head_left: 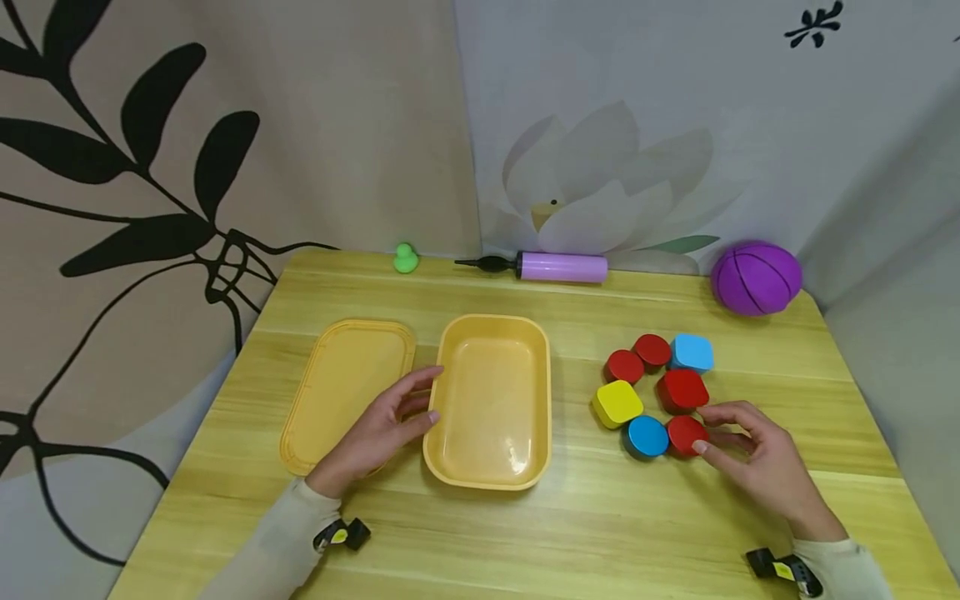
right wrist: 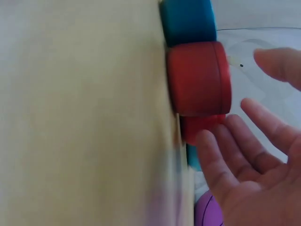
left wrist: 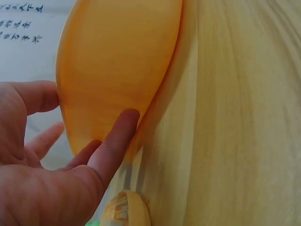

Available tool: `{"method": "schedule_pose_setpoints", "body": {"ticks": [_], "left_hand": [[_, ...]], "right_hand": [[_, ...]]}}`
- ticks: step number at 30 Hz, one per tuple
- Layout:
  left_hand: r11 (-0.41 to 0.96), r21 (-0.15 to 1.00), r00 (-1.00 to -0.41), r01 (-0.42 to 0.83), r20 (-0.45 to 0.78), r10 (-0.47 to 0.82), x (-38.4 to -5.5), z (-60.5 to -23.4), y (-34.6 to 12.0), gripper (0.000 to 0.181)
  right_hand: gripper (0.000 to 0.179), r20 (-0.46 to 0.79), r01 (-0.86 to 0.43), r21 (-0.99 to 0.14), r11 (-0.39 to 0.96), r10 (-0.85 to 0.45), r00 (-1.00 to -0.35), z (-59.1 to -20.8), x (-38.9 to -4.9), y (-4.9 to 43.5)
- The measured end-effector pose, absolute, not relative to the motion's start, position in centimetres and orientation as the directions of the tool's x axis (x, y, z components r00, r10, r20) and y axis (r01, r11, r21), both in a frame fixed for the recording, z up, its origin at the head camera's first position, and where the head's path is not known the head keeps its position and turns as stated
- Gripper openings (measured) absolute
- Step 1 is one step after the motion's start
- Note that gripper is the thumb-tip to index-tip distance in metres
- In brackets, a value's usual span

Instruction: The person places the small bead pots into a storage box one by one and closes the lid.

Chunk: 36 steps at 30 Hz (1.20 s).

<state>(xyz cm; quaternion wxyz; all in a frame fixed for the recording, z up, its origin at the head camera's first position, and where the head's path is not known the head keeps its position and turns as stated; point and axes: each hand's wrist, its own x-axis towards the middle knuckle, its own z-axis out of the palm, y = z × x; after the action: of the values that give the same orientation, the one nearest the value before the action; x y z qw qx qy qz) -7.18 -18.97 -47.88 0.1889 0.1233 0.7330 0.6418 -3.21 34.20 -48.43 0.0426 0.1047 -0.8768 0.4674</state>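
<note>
An orange-yellow rectangular container (head_left: 491,400) stands open-topped on the table. My left hand (head_left: 390,421) is at its left side, fingers extended along the outer wall (left wrist: 117,61) and fingertips right at the rim. To the right, my right hand (head_left: 757,454) has thumb and fingers spread beside a red round block (head_left: 686,436). In the right wrist view a gap shows between the fingertips and that red block (right wrist: 200,79). Touching or close to it are a blue round block (head_left: 646,437) and a larger red block (head_left: 682,390).
A matching flat lid (head_left: 348,387) lies left of the container, partly behind my left hand. Beyond the nearer blocks are a yellow block (head_left: 618,403), two red round blocks (head_left: 624,366) and a light-blue block (head_left: 692,352). Along the back are a green figure (head_left: 406,258), purple pump (head_left: 562,267) and purple ball (head_left: 756,278).
</note>
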Motion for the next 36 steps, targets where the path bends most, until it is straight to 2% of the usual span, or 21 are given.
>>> {"method": "schedule_pose_setpoints", "body": {"ticks": [7, 20, 28, 36], "left_hand": [[0.166, 0.982, -0.896, -0.093, -0.155, 0.415, -7.3, -47.7, -18.9, 0.066], [0.134, 0.98, -0.883, -0.149, -0.193, 0.427, -7.4, -47.6, -18.5, 0.066], [0.148, 0.979, -0.883, -0.137, -0.189, 0.429, -7.5, -47.6, -18.5, 0.066], [0.159, 0.978, -0.887, -0.132, -0.188, 0.422, -7.4, -47.5, -18.7, 0.066]], "right_hand": [[0.051, 0.041, -0.153, -0.819, 0.552, -0.209, -0.977, -49.0, -3.1, 34.4], [0.059, -0.067, -0.068, -0.791, 0.608, -0.196, -0.978, -48.9, -3.2, 34.7], [0.057, -0.02, -0.105, -0.824, 0.556, -0.213, -0.977, -48.1, -3.0, 34.9], [0.057, 0.066, -0.193, -0.832, 0.521, -0.253, -0.965, -45.0, -4.1, 34.2]]}}
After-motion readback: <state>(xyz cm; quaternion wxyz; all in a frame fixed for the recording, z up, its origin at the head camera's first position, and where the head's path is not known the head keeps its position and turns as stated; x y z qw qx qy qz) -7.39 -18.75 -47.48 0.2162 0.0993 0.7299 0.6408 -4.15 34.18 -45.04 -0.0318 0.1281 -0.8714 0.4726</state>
